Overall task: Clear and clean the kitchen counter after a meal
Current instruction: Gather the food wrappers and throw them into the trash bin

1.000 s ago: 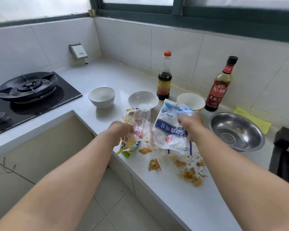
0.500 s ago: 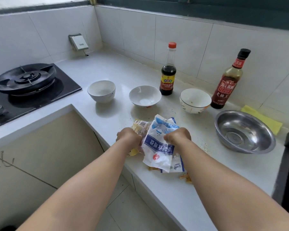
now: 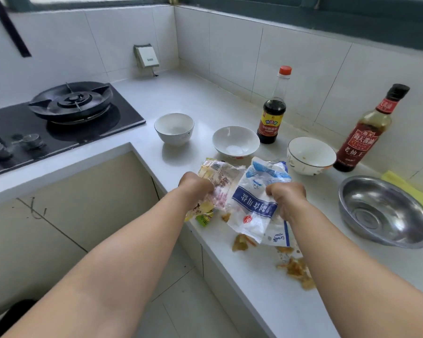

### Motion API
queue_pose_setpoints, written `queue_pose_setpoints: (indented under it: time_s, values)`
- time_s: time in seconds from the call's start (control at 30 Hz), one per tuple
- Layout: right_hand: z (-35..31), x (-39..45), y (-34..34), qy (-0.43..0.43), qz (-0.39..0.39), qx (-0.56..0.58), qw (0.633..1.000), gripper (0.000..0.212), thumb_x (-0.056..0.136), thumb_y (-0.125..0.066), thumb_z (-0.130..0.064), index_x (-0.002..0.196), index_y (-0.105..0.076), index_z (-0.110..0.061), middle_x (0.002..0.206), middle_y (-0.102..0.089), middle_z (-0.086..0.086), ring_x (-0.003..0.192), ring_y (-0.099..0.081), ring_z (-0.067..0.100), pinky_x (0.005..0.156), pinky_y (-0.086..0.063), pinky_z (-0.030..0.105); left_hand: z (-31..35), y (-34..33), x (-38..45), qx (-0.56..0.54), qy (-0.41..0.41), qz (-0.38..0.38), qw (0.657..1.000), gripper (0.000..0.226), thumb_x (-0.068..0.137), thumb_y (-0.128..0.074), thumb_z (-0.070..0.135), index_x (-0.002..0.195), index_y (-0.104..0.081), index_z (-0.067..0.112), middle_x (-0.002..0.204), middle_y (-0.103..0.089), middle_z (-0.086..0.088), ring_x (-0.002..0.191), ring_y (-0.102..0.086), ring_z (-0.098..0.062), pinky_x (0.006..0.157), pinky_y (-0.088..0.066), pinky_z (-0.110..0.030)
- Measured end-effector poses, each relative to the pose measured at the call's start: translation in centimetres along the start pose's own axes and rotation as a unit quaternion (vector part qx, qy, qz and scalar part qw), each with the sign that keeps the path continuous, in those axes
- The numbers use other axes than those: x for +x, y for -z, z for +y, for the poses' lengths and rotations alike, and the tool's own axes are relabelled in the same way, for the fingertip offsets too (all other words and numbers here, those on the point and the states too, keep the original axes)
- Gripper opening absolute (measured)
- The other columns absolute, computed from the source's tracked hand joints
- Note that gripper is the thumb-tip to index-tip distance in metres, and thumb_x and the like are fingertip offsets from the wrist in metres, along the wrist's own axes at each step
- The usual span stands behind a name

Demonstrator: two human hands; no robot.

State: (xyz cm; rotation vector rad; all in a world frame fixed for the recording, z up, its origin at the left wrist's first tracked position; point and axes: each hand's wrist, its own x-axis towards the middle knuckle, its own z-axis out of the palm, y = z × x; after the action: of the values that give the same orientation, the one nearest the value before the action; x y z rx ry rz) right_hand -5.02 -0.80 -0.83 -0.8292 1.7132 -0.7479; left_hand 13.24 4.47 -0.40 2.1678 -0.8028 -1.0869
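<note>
My left hand (image 3: 195, 185) grips a crumpled yellow and clear food wrapper (image 3: 220, 176) just above the counter's front edge. My right hand (image 3: 286, 193) grips a white and blue plastic bag (image 3: 253, 206) beside it, and the two wrappers touch. Orange food scraps (image 3: 296, 269) lie scattered on the white counter (image 3: 254, 296) below my right forearm, with one piece (image 3: 241, 241) under the bag. Behind the wrappers stand three white bowls: left (image 3: 174, 128), middle (image 3: 235, 142) and right (image 3: 310, 154).
Two dark sauce bottles, one red-capped (image 3: 272, 111) and one black-capped (image 3: 366, 132), stand against the tiled wall. A steel bowl (image 3: 383, 211) sits at the right, with a yellow cloth (image 3: 410, 191) behind it. A black gas hob (image 3: 59, 118) lies at the left.
My hands drew together with the wrappers half a second ago and have now moved slightly apart. The camera has swung, so the scraps show again.
</note>
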Motion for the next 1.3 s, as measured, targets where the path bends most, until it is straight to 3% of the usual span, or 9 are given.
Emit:
queue_pose_setpoints:
  time_s: [0.17,0.27,0.33,0.47,0.53,0.73,0.97,1.1,1.3]
  values:
    - [-0.4,-0.7,0.8,0.007,0.016,0.023,1.0,0.037,0.074,-0.064,0.007,0.109,-0.055,-0.001,0.078,-0.059,0.011,0.067,-0.065,0.029,0.073,-0.059,0.048,0.0,-0.1,-1.2,0.035,0.019,-0.05,0.998,0.015,0.076,-0.067,0.012,0.072,-0.054,0.005,0.064,-0.053,-0.009,0.05,-0.048,-0.018,0.046,-0.04,-0.02]
    - [-0.4,-0.6,1.5,0.009,0.022,0.034,0.999,0.036,0.074,-0.063,0.007,0.108,-0.055,-0.001,0.079,-0.06,0.012,0.071,-0.067,0.032,0.075,-0.059,0.05,-0.8,-2.5,-0.9,0.149,0.027,-0.04,0.988,0.043,0.066,-0.07,0.024,0.103,-0.06,0.005,0.107,-0.06,-0.013,0.098,-0.061,-0.029,0.077,-0.052,-0.031]
    - [-0.4,-0.3,2.0,0.008,0.028,0.047,0.998,0.038,0.073,-0.063,0.007,0.11,-0.055,-0.002,0.083,-0.062,0.013,0.076,-0.069,0.035,0.074,-0.058,0.052,-1.1,-3.6,-1.0,0.206,0.01,-0.004,0.978,0.039,0.076,-0.066,0.023,0.109,-0.054,0.006,0.116,-0.046,-0.011,0.109,-0.051,-0.031,0.078,-0.048,-0.031]
    - [-0.3,-0.1,2.9,0.005,0.03,0.067,0.997,0.037,0.074,-0.064,0.008,0.108,-0.053,-0.003,0.084,-0.062,0.014,0.078,-0.069,0.036,0.075,-0.059,0.052,-1.0,-4.7,-1.0,0.2,-0.028,-0.003,0.979,0.015,0.08,-0.059,0.022,0.078,-0.052,0.009,0.094,-0.056,-0.006,0.089,-0.06,-0.029,0.072,-0.049,-0.031]
    - [-0.2,-0.1,3.1,0.005,0.027,0.077,0.997,0.036,0.074,-0.063,0.009,0.106,-0.053,-0.003,0.084,-0.062,0.015,0.077,-0.069,0.036,0.075,-0.058,0.052,-1.0,-4.7,-0.9,0.201,-0.037,-0.003,0.979,0.03,0.083,-0.06,0.032,0.067,-0.044,0.013,0.079,-0.053,-0.004,0.074,-0.055,-0.025,0.064,-0.042,-0.029]
    - [-0.7,-0.8,3.3,0.025,0.024,0.1,0.994,0.028,0.075,-0.062,0.01,0.096,-0.052,-0.005,0.079,-0.061,0.013,0.075,-0.068,0.036,0.075,-0.058,0.053,-0.9,-4.4,-1.0,0.214,-0.043,-0.011,0.976,0.018,0.085,-0.055,0.019,0.095,-0.058,0.005,0.099,-0.062,-0.011,0.074,-0.048,-0.024,0.063,-0.038,-0.027]
    - [-1.7,-1.9,3.4,0.045,0.022,0.089,0.995,0.036,0.075,-0.065,0.006,0.107,-0.054,-0.004,0.077,-0.06,0.01,0.063,-0.064,0.027,0.073,-0.059,0.047,-0.7,-3.6,-1.2,0.255,-0.034,-0.025,0.966,0.023,0.087,-0.055,0.029,0.093,-0.058,0.007,0.093,-0.062,-0.012,0.084,-0.059,-0.026,0.064,-0.046,-0.029]
    - [-2.6,-2.6,3.5,0.064,0.034,0.093,0.993,0.039,0.076,-0.065,0.004,0.113,-0.054,-0.004,0.075,-0.057,0.006,0.06,-0.06,0.022,0.064,-0.059,0.04,-0.2,-1.4,-1.1,0.227,-0.026,-0.023,0.973,0.022,0.089,-0.047,0.016,0.068,-0.043,0.012,0.066,-0.047,-0.002,0.055,-0.045,-0.015,0.045,-0.036,-0.023]
    - [-3.2,-3.3,3.3,0.069,0.062,0.104,0.99,0.037,0.08,-0.065,-0.001,0.114,-0.052,-0.006,0.073,-0.053,0.005,0.058,-0.057,0.019,0.047,-0.047,0.028,0.1,-1.6,-1.7,0.199,-0.052,-0.057,0.977,0.016,0.084,-0.046,0.014,0.069,-0.041,0.014,0.069,-0.047,-0.003,0.06,-0.046,-0.016,0.049,-0.034,-0.024]
